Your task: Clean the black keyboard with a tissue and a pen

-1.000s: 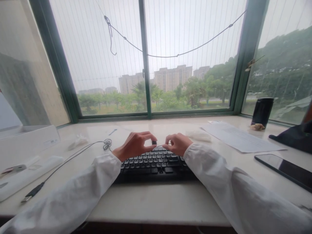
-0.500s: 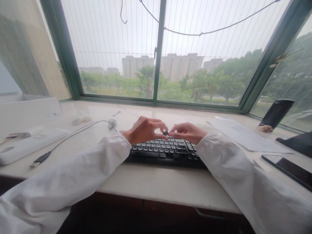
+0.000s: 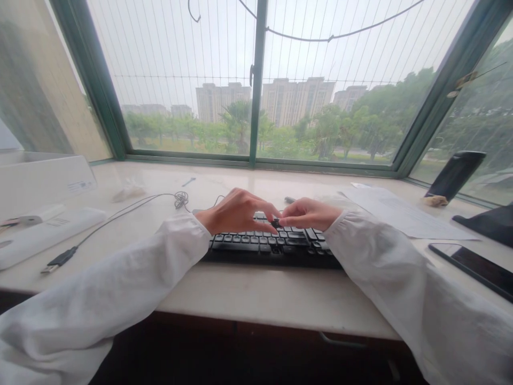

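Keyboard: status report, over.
Left hand pinching small black piece. Right hand close beside it, contact unclear. Keyboard below, key gap in front row. Hands hide part of it.

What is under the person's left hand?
A black keyboard; its nearer rows of keys show. The left hand covers part of its farther side, so the keys there cannot be seen.

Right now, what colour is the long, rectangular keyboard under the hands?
The keyboard is black, best seen in the head view.
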